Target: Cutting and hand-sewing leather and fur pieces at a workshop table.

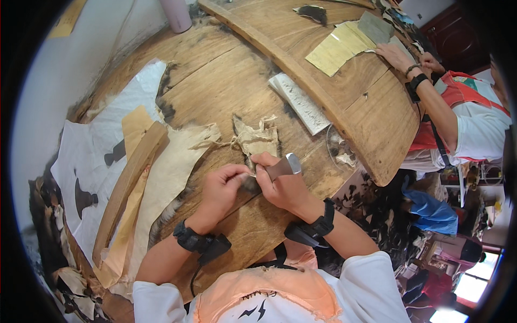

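Observation:
A small cream pelt piece (258, 141) with dark fur at its edges lies on the wooden table in front of my hands. At its near edge, my left hand (222, 185) is closed in a pinch on the skin. Close beside it, my right hand (281, 185) is closed round a flat tool (284, 166) with a brownish-grey body and a shiny rounded metal end. Its working end is hidden by my fingers, so I cannot tell whether it touches the pelt. Further left, a larger cream hide (186, 145) spreads over the table.
A wooden bar (132, 188) rests on paper and hide at left, near dark fan-shaped pieces (84, 198). A long wooden strip (291, 67) divides the table (215, 81). Beyond it, a co-worker's hand (396, 56) touches yellowish sheets (342, 47). A white block (299, 102) lies nearer.

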Available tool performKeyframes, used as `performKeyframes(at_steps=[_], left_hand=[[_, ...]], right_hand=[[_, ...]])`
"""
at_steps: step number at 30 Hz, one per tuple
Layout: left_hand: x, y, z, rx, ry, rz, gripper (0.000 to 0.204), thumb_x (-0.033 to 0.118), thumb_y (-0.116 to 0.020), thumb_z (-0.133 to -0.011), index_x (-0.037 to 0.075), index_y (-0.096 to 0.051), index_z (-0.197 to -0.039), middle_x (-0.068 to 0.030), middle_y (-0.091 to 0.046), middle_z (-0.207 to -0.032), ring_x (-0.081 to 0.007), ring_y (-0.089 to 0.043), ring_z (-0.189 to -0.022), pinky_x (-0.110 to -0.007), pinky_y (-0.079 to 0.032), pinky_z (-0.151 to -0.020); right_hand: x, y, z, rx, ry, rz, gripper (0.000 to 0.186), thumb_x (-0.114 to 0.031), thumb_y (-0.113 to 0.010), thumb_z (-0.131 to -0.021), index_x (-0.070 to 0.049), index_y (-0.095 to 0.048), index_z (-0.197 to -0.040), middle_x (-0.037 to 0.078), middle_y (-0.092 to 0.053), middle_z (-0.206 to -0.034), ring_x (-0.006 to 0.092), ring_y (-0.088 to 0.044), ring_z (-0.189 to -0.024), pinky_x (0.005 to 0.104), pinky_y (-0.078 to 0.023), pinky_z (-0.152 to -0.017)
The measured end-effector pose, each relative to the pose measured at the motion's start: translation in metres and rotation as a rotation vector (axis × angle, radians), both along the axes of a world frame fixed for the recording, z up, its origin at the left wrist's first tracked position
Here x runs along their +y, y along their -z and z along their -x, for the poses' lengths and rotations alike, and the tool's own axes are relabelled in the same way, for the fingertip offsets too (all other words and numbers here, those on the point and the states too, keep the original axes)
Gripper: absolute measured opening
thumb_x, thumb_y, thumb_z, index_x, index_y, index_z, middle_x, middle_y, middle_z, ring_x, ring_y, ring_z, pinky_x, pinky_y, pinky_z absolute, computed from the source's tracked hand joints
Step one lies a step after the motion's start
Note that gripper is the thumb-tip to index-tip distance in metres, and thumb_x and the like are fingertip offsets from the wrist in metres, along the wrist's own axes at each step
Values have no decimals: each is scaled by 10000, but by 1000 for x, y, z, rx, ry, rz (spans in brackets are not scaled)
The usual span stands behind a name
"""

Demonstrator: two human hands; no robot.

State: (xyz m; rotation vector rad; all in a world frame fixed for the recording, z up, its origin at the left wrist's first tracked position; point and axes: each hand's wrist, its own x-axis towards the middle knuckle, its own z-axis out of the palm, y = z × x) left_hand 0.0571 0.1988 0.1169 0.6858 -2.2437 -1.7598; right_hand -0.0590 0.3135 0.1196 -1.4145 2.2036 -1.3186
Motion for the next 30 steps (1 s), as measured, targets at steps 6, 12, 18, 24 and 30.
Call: performKeyframes(at_steps=[6,12,18,24,30], left_hand=[[-5,-3,1,-3,-131,-417,126,5,-558,-837,-5,-653,-921,8,-637,-828,-47,-525,-747,-210,-430,-684],[-5,-5,3,-17,-40,-356,137,-2,-545,-838,-4,-646,-930,5,-629,-865,-49,-533,-784,-201,-423,-710],[-19,-16,2,63,-164,-590,114,3,-555,-844,-9,-651,-905,15,-623,-835,-48,-521,-778,-205,-420,-722],[-25,-20,6,14,-85,-623,119,-7,-538,-851,-12,-640,-913,2,-623,-858,-53,-525,-792,-204,-422,-744],[-35,-22,4,108,-103,-708,105,1,-551,-852,-8,-638,-910,-11,-625,-865,-63,-541,-798,-208,-428,-745]], right_hand=[[-10,-3,10,128,-40,81,128,-46,-566,-770,-39,-517,-887,163,-563,-755,369,-577,-683,422,-462,-593],[-16,-3,17,51,-84,106,128,-42,-570,-755,-36,-516,-871,170,-561,-749,380,-569,-683,430,-455,-595],[-31,-5,23,38,-27,-62,133,-55,-574,-753,-49,-523,-876,175,-542,-651,391,-567,-633,446,-448,-554],[-41,-5,30,66,-103,91,114,-56,-562,-761,-33,-537,-870,191,-572,-701,393,-575,-655,446,-450,-563],[-49,-2,37,52,-65,-11,145,-78,-563,-771,-28,-565,-907,175,-591,-711,374,-588,-641,424,-469,-565]])
